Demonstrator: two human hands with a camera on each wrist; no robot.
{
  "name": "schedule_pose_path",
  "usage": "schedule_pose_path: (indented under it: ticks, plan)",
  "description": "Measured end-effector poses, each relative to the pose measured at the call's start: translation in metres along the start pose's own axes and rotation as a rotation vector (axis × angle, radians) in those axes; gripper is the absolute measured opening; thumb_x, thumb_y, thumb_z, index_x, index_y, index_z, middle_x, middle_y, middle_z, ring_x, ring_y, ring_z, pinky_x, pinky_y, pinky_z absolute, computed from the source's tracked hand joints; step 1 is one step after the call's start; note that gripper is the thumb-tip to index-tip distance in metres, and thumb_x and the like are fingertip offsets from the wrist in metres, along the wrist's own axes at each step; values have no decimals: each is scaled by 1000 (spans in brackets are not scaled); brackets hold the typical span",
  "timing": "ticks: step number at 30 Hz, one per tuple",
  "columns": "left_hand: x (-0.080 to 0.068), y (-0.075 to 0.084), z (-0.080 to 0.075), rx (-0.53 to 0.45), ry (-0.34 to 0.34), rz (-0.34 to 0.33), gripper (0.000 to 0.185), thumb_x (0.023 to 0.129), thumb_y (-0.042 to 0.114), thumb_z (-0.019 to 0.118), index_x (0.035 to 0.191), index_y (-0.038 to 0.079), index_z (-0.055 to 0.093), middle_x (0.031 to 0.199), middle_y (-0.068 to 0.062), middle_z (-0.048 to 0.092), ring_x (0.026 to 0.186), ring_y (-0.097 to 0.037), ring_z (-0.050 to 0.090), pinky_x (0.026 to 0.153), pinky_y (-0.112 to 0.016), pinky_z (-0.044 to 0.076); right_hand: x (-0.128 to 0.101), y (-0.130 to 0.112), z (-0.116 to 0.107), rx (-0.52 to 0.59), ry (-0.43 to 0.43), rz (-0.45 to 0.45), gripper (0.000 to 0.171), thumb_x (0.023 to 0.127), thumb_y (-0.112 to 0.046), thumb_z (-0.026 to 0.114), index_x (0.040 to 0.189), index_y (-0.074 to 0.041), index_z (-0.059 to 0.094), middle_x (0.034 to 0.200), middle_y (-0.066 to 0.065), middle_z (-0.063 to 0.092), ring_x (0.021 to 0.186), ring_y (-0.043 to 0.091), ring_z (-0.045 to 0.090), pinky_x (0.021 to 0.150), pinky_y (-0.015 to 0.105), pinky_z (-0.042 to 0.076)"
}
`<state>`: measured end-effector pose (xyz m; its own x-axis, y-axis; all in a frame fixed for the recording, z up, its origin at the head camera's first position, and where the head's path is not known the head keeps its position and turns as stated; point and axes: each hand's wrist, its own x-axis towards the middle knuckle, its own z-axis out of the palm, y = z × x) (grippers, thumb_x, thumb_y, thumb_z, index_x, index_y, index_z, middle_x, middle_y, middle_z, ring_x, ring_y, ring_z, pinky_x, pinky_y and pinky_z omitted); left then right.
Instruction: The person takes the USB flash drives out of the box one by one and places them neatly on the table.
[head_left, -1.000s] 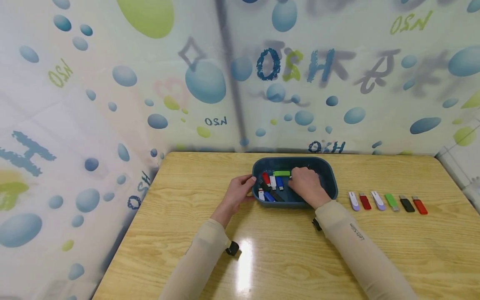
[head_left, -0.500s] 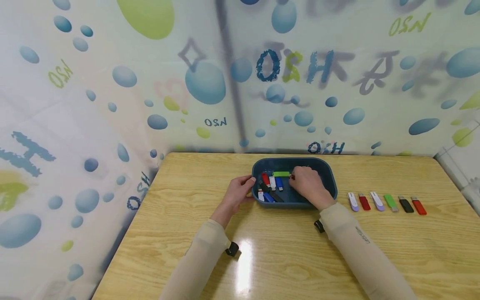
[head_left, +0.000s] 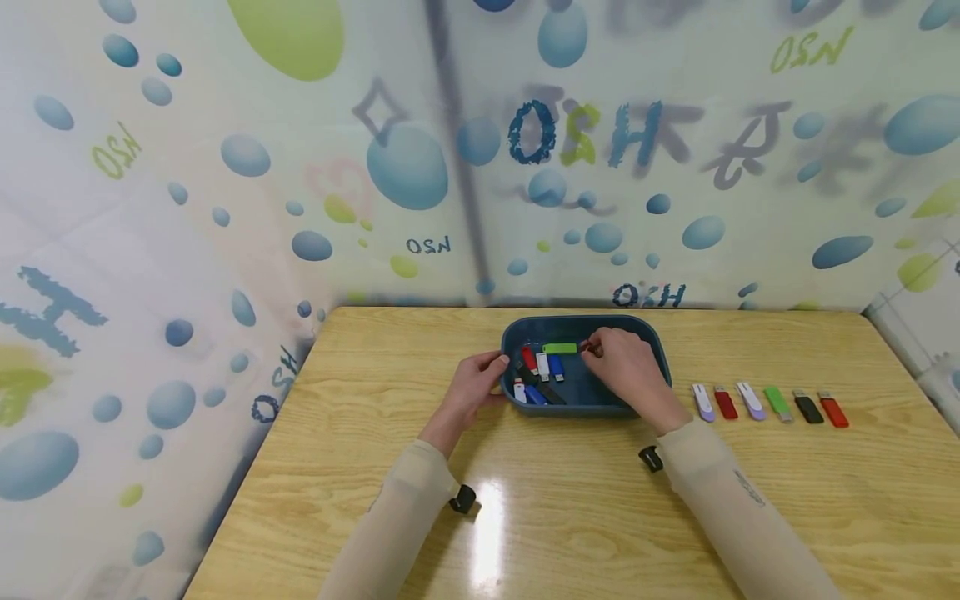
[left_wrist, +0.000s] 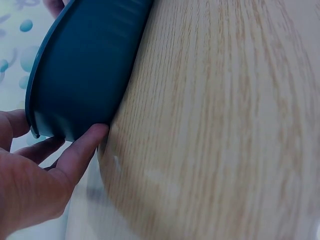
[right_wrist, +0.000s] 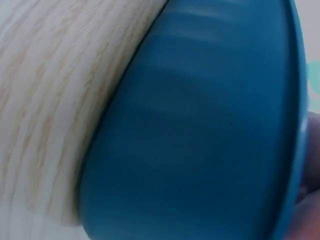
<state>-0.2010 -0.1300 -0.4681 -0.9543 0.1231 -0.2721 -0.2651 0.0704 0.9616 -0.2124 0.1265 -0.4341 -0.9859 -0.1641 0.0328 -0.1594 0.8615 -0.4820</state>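
A dark blue plastic bin (head_left: 581,411) stands on the table with several USB sticks inside. My left hand (head_left: 477,381) grips its left end. In the left wrist view the thumb is at the rim and the fingertips (left_wrist: 97,131) press the outer wall. My right hand (head_left: 628,365) is over the bin's right half, pinching a small dark red USB stick (head_left: 586,344), mostly covered by the fingers. Left of it lie a green stick (head_left: 559,348), a red one (head_left: 529,360), a white one (head_left: 543,367) and a blue one (head_left: 556,367). The bin's wall (right_wrist: 190,125) fills the right wrist view.
Right of the bin, a row of USB sticks lies on the wooden table (head_left: 360,400): white-and-purple (head_left: 702,402), dark red (head_left: 725,402), another white-and-purple (head_left: 750,401), green (head_left: 777,404), black (head_left: 808,407) and red (head_left: 833,409). A patterned curtain (head_left: 405,167) hangs behind.
My right hand and forearm have shifted a little to the right, and the dark red USB stick shows more at the fingertips. The left hand stays on the bin's end.
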Motion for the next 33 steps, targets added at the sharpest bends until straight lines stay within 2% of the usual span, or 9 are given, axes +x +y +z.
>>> schedule_pose_path:
  ticks: [7, 16, 33]
  plan:
    - [0, -1, 0, -4, -2, -2, 47, 109, 24, 55, 149, -1, 52, 145, -21, 57, 126, -33, 62, 89, -47, 61, -13, 4, -10, 38, 77, -50, 24, 99, -19, 71, 109, 3, 71, 97, 15, 71, 79, 25, 63, 70, 43, 56]
    - [0, -2, 0, 0, -1, 8, 47, 109, 25, 55, 147, -3, 54, 142, -21, 59, 123, -32, 63, 88, -46, 62, -32, 8, -29, 67, 74, -23, 27, 100, -22, 69, 111, 3, 70, 97, 14, 70, 83, 27, 63, 73, 44, 57]
    - [2, -2, -2, -8, -24, -12, 50, 109, 28, 55, 150, 0, 51, 146, -21, 56, 125, -33, 61, 93, -48, 59, -71, 45, -53, 23, 142, -26, 30, 99, -21, 71, 114, 6, 70, 91, 12, 70, 79, 25, 65, 65, 43, 55]
